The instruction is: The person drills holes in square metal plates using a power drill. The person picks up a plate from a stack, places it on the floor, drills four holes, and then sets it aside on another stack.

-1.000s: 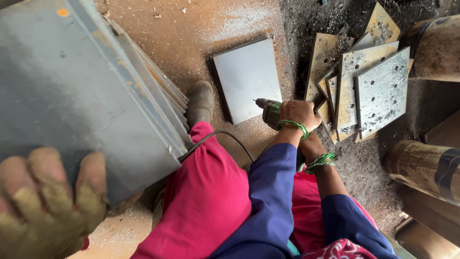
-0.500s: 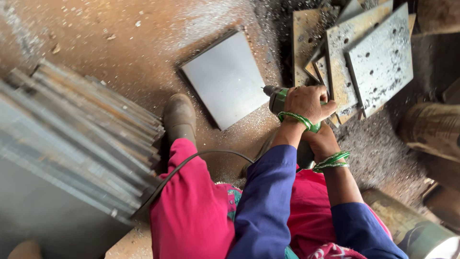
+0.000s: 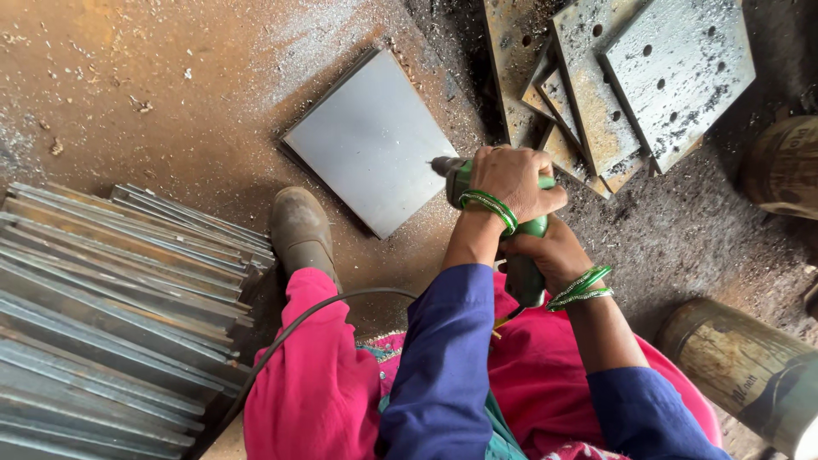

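Note:
Both my hands hold a green power drill [image 3: 526, 277]. My left hand [image 3: 513, 177] is clamped over the top of its body, and my right hand [image 3: 554, 254] grips the handle below. The drill's nose rests at the right edge of a flat grey steel plate [image 3: 366, 140] lying on the dusty floor. Green bangles circle both wrists. A black cable [image 3: 298, 328] runs from the drill across my pink-clad leg. My brown boot [image 3: 300, 228] stands just left of the plate's lower corner.
A stack of grey metal sheets [image 3: 102, 315] stands on edge at the lower left. Rusty drilled plates [image 3: 656, 77] lie piled at the upper right. Two round drums, one [image 3: 750, 366] at the lower right and one [image 3: 784, 166] at the right edge, flank dark metal filings.
The sheet stack has slid from the upper left to the lower left of view. A dirty hand seen at its bottom corner is gone. The drill has stayed at the grey plate.

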